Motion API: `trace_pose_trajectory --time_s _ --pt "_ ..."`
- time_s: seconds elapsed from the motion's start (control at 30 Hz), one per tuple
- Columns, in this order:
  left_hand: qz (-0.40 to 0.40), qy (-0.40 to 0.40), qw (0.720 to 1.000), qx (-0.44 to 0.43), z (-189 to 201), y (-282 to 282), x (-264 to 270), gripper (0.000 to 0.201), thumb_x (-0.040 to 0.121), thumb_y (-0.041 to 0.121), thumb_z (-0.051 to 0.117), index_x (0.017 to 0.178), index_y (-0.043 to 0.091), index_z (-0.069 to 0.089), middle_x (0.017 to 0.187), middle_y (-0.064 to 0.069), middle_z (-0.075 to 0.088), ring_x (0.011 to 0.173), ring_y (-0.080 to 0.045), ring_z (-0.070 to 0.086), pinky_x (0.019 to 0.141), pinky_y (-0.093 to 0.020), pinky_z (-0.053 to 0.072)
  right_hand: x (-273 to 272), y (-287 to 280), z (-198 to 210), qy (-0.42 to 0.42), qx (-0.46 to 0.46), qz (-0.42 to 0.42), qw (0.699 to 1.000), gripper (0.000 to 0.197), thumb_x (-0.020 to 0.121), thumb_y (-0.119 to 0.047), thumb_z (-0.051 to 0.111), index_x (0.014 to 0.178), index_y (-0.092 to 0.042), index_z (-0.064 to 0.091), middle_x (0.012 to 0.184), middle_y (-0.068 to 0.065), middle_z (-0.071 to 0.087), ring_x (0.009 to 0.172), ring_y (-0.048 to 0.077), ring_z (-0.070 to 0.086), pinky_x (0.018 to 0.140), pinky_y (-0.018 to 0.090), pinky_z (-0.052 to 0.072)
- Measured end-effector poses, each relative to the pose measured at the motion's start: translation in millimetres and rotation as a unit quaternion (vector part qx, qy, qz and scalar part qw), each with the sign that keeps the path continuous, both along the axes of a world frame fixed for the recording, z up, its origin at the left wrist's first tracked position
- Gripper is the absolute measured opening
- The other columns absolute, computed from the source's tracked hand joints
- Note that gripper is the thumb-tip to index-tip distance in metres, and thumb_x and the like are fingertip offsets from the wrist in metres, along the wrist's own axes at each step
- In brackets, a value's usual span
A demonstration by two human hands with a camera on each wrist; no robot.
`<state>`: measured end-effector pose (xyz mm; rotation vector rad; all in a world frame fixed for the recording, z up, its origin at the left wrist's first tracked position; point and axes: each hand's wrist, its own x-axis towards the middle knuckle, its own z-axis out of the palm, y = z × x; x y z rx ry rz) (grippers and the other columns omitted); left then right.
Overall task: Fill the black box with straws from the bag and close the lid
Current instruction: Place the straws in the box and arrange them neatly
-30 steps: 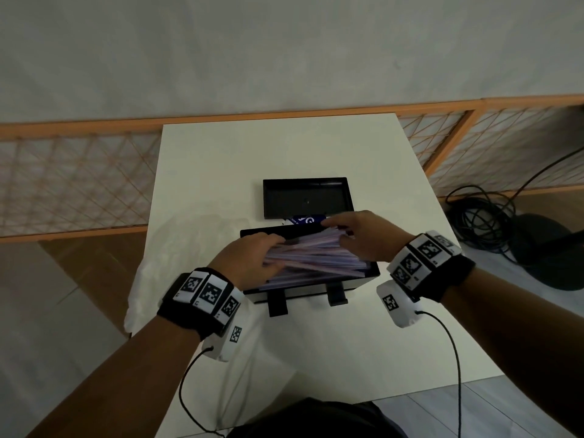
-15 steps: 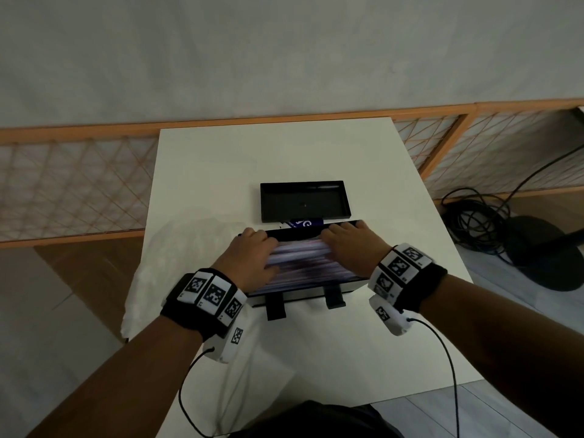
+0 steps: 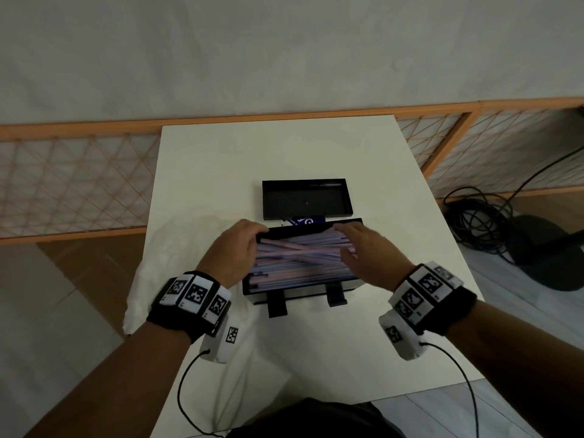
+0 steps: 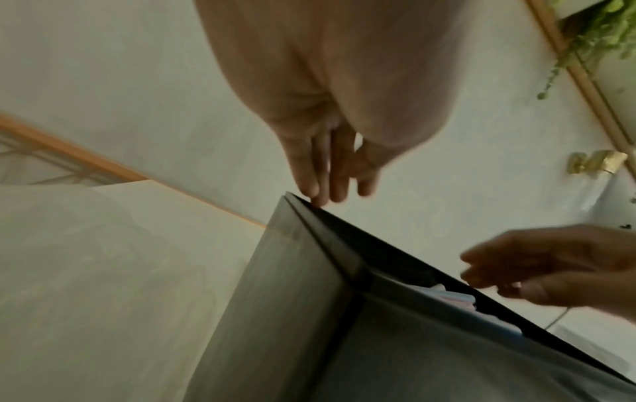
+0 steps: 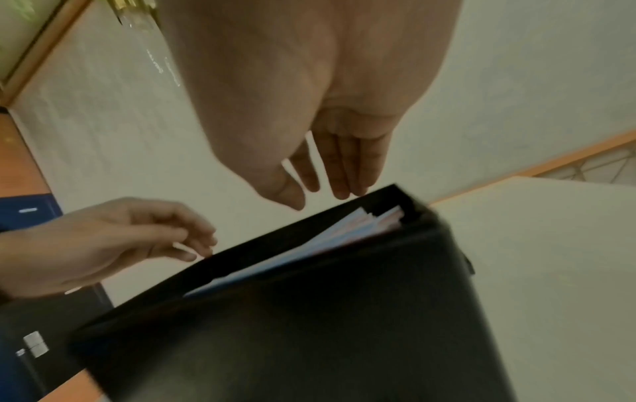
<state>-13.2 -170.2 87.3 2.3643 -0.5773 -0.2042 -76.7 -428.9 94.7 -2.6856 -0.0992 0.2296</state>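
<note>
At the centre of the head view, the open black rectangular box (image 3: 303,290) sits on the white worktop (image 3: 284,147), heaped with criss-crossed pink and pale-blue straws (image 3: 300,257); its black lid (image 3: 306,199) lies just behind. The left hand (image 3: 234,248) rests relaxed fingers (image 4: 315,187) on the far left rim, the right hand (image 3: 369,251) hovers with straight fingers, holding nothing. Only the wrist views show straw ends peeking above the box's wall.

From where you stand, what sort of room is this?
Probably an indoor recording corner, not a home kitchen: a plain white table against a bare wall, an orange lattice fence around it, and coiled black cables on the floor.
</note>
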Motion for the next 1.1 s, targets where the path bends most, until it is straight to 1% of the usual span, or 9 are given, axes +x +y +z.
trace_pose_trajectory --time_s 0.1,0.23,0.33,0.5,0.57,0.67,0.77,0.93,1.1 --pt "0.031 -0.001 0.999 0.025 -1.4 6.3 5.7 0.032 0.092 0.0 0.041 0.117 0.004 0.061 0.112 -0.015 0.064 0.104 -0.028 0.057 0.089 -0.027 0.04 -6.0 16.1 -17.3 0.03 -0.019 0.039 0.999 0.044 0.094 -0.014 0.045 0.137 -0.007 0.043 0.14 0.014 0.045 0.128 0.031 0.044 0.105 0.035 0.036" --pt "-0.08 0.036 0.99 0.114 -2.9 8.8 6.5 0.037 0.089 0.011 0.053 0.125 0.014 0.057 0.113 -0.008 0.063 0.105 -0.021 0.046 0.088 -0.024 0.035 2.5 16.4 -19.9 0.014 0.016 0.016 1.0 0.038 0.09 -0.006 0.048 0.128 -0.006 0.054 0.133 0.016 0.051 0.121 0.034 0.049 0.101 0.038 0.041" --pt "-0.132 0.047 0.977 0.159 -6.5 10.1 9.1 0.045 0.085 0.014 0.058 0.13 0.021 0.054 0.114 -0.003 0.061 0.102 -0.018 0.042 0.087 -0.026 0.037 4.3 10.9 -9.9 -0.054 -0.031 0.014 0.998 0.042 0.085 -0.007 0.057 0.126 -0.011 0.055 0.129 0.014 0.053 0.119 0.033 0.049 0.097 0.042 0.045" --pt "-0.134 0.01 0.962 0.237 -9.6 2.9 4.1 0.029 0.087 0.012 0.056 0.115 0.017 0.063 0.105 -0.012 0.065 0.101 -0.029 0.057 0.085 -0.03 0.042 9.5 22.2 -14.1 0.058 -0.12 0.101 0.986 0.05 0.092 -0.023 0.051 0.141 -0.02 0.039 0.146 0.005 0.039 0.134 0.027 0.036 0.106 0.04 0.035" --pt "-0.126 -0.015 0.962 0.24 -8.3 1.7 2.9 0.027 0.087 0.016 0.057 0.114 0.018 0.062 0.105 -0.008 0.067 0.099 -0.028 0.06 0.088 -0.029 0.04 12.5 22.1 -18.5 0.067 -0.123 0.101 0.985 0.047 0.093 -0.022 0.049 0.139 -0.018 0.04 0.142 0.007 0.043 0.129 0.031 0.042 0.103 0.043 0.039" --pt "-0.111 -0.016 0.973 0.201 -2.5 2.0 -0.1 0.027 0.084 0.023 0.062 0.11 0.021 0.063 0.1 0.0 0.069 0.093 -0.022 0.063 0.093 -0.03 0.04 16.8 19.2 -16.1 0.061 -0.056 0.088 0.993 0.039 0.091 -0.007 0.05 0.13 -0.009 0.053 0.131 0.016 0.054 0.117 0.034 0.053 0.096 0.041 0.043" --pt "-0.09 -0.005 0.984 0.151 2.5 2.6 -2.9 0.026 0.082 0.03 0.062 0.105 0.021 0.058 0.099 0.003 0.061 0.093 -0.019 0.059 0.093 -0.033 0.038 13.2 13.3 -12.9 0.0 0.003 0.092 0.996 0.037 0.081 -0.001 0.056 0.116 -0.008 0.063 0.116 0.016 0.063 0.104 0.036 0.06 0.087 0.043 0.05" --pt "-0.102 -0.027 0.984 0.147 -2.1 -0.6 -4.9 0.05 0.086 0.036 0.058 0.131 0.018 0.045 0.127 -0.001 0.045 0.113 -0.021 0.046 0.099 -0.035 0.033 13.6 17.4 -10.9 -0.042 -0.056 0.096 0.993 0.04 0.076 -0.018 0.052 0.115 -0.01 0.062 0.116 0.01 0.062 0.108 0.031 0.057 0.091 0.044 0.048" --pt "-0.139 -0.042 0.97 0.193 -8.5 -10.0 -2.1 0.054 0.086 0.037 0.057 0.134 0.015 0.044 0.126 -0.006 0.044 0.107 -0.026 0.053 0.098 -0.035 0.038 30.0 35.6 -11.2 0.076 -0.136 0.07 0.985 0.031 0.09 -0.005 0.04 0.117 -0.002 0.052 0.116 0.016 0.056 0.105 0.034 0.055 0.084 0.038 0.042"
